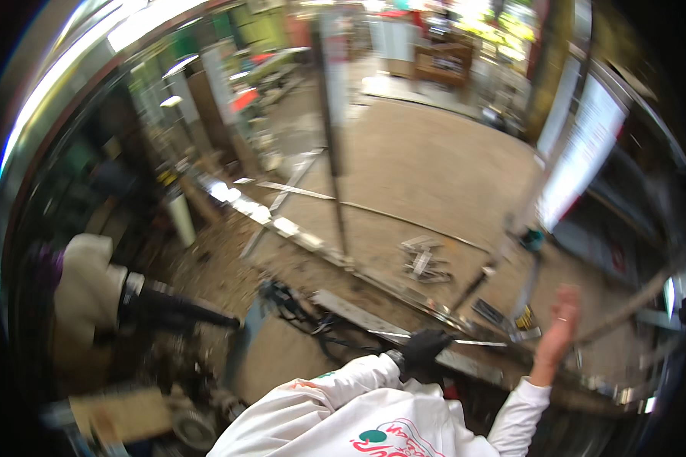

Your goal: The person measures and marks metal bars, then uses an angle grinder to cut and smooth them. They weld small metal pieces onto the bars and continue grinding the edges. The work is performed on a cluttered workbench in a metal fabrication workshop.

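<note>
My left hand point(425, 349), in a black glove, is closed around a thin pale rod point(480, 343) that sticks out on both sides of the fist. It is over a long grey metal bar point(351, 311) lying across the work area. My right hand point(559, 327) is bare and raised off to the right, fingers stretched out, with nothing visible in it. Just left of it, a dark tool-like piece point(492, 312) and a small yellow-and-black object point(524, 318) lie on the floor. Black cables point(290, 301) bunch up left of my gloved hand.
A person point(91, 289) in a pale top bends over at the left. Loose metal pieces point(425, 260) lie on the brown floor ahead. An upright post point(331, 137) and a long metal rail point(305, 238) cross the space. A white panel point(587, 145) leans at right.
</note>
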The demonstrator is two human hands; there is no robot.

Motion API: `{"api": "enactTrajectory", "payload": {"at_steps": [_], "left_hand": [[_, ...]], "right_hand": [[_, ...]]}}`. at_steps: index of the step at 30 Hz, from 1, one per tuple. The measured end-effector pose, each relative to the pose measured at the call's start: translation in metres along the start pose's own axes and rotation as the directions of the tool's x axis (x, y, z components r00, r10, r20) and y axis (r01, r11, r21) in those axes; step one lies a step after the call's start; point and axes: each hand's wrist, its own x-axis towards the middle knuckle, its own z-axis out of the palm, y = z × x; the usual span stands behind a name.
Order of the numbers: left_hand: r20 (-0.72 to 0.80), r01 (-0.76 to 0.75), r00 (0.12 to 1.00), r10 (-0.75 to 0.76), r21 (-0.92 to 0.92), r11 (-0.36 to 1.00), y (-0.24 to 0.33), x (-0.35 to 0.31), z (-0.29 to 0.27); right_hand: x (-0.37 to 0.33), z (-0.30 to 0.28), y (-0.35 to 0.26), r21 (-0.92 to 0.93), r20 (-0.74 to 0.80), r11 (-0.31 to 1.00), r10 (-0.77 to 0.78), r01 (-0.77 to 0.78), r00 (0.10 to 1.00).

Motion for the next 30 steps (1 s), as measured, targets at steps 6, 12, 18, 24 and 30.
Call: {"api": "enactTrajectory", "payload": {"at_steps": [6, 12, 18, 24, 30], "left_hand": [[-0.281, 0.373, 0.853, -0.439, -0.259, 0.891, 0.025, -0.036, -0.025], [-0.310, 0.380, 0.713, -0.630, -0.584, 0.717, 0.002, -0.096, -0.020], [-0.403, 0.398, 0.656, -0.638, -0.534, 0.746, -0.022, -0.138, -0.005], [-0.334, 0.411, 0.700, -0.631, -0.534, 0.739, -0.027, -0.128, -0.050], [-0.397, 0.368, 0.748, -0.532, -0.419, 0.830, -0.052, -0.138, -0.045]], "right_hand": [[0.079, 0.075, -0.045, 0.259, -0.241, 0.960, -0.039, 0.103, 0.970], [0.033, 0.172, -0.056, -0.171, 0.194, 0.907, -0.352, 0.385, 0.916], [0.071, 0.150, -0.036, -0.160, -0.214, 0.956, -0.279, 0.248, 0.936], [0.060, 0.165, -0.054, -0.187, 0.019, 0.956, -0.228, 0.227, 0.973], [0.083, 0.168, -0.008, -0.129, 0.268, 0.906, -0.359, 0.403, 0.894]]}}
